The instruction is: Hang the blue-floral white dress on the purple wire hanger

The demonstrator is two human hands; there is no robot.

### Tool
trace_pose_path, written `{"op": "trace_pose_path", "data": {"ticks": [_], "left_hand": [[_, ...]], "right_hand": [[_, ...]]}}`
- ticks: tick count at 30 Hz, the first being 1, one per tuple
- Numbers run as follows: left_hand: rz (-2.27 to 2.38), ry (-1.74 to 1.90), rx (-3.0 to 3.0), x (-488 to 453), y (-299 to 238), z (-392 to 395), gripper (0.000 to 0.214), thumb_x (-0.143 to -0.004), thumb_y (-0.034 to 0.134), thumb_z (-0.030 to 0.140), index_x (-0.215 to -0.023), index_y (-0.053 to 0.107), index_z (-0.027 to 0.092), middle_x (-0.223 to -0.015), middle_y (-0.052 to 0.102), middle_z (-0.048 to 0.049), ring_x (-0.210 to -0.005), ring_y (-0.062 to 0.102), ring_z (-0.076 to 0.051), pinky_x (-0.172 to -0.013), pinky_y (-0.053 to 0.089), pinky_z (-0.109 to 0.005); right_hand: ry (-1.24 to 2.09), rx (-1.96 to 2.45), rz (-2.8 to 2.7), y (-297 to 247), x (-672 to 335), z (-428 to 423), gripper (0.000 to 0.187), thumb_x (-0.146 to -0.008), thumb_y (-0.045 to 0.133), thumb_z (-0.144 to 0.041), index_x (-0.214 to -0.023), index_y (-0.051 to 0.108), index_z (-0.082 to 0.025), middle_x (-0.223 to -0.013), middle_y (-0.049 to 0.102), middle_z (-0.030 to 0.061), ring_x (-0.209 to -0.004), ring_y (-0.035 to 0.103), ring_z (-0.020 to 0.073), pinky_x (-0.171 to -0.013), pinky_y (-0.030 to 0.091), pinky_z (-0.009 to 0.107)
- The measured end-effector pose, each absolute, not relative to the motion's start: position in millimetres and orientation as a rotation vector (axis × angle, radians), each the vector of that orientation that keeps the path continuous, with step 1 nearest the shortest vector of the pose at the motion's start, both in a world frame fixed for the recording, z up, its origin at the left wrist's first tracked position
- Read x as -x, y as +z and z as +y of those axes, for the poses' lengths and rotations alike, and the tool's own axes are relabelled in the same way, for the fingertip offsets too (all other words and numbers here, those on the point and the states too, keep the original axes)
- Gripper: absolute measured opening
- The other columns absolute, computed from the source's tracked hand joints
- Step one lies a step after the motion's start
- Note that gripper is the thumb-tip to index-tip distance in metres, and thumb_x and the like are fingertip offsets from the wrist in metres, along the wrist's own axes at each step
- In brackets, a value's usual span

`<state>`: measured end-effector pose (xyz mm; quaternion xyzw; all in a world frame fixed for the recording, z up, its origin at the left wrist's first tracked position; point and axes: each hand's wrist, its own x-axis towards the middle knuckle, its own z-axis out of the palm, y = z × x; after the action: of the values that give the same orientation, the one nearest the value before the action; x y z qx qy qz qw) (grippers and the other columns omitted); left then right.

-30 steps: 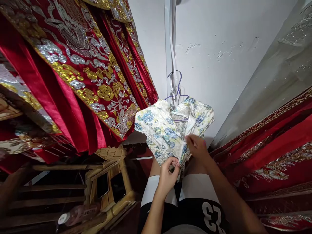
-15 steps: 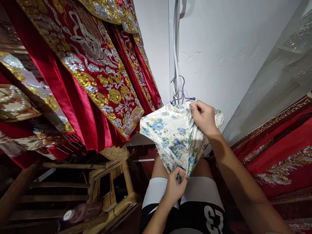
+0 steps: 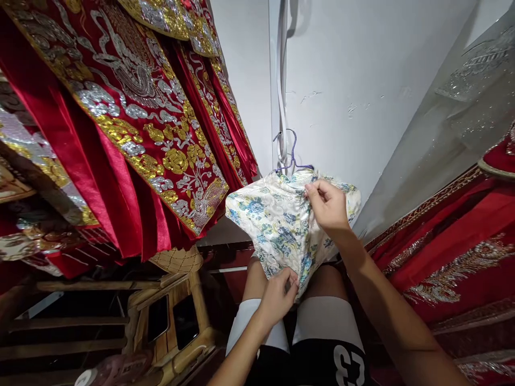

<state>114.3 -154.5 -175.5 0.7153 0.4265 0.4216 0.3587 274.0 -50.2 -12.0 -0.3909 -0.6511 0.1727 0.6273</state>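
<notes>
A small white shirt (image 3: 277, 214) with blue and yellow flowers hangs on a purple hanger (image 3: 293, 153) in front of me. The hanger's hook is by a white strap (image 3: 282, 86) that runs down the wall. My right hand (image 3: 328, 206) pinches the front edge of the shirt just below the collar. Lower down, my left hand (image 3: 280, 295) pinches the same front edge near the hem. The cloth between both hands is drawn into a fairly straight line. My right hand and forearm cover part of the shirt's right side.
Red costumes with gold and silver sequins (image 3: 161, 134) hang at the left, and more red beaded cloth (image 3: 454, 257) is at the right. A bamboo chair (image 3: 201, 316) at lower left bears two dark phones (image 3: 185, 321) and a pinkish bottle (image 3: 120, 369).
My left hand has shifted slightly up along the shirt's front edge, and its fingers have closed up more. My right hand keeps its pinch near the collar. The view has moved a little.
</notes>
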Motion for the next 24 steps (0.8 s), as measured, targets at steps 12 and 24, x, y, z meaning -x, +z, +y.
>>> {"op": "trace_pose_path", "data": {"ticks": [12,24], "left_hand": [[0.963,1.736,-2.162,-120,-19,-68,0.018,-0.101,0.054,0.026,-0.105,0.07,0.019,-0.097,0.072,-0.0063,-0.09,0.066,-0.018,-0.082,0.051,-0.029],[1.091,2.319,-1.464,-32,-23,-34,0.019,-0.092,0.066,0.035,-0.091,0.068,0.016,-0.085,0.067,-0.0014,-0.08,0.063,-0.013,-0.077,0.051,-0.024]], "right_hand": [[0.914,0.825,-1.347,-21,-266,-67,0.032,-0.08,0.075,-0.047,-0.071,0.061,-0.02,-0.057,0.05,-0.0035,-0.051,0.042,0.0104,-0.048,0.034,0.024],[1.07,1.006,-0.955,-115,-250,-61,0.035,-0.07,0.068,-0.041,-0.054,0.041,-0.025,-0.048,0.031,-0.0072,-0.047,0.027,0.0103,-0.046,0.02,0.028]]}}
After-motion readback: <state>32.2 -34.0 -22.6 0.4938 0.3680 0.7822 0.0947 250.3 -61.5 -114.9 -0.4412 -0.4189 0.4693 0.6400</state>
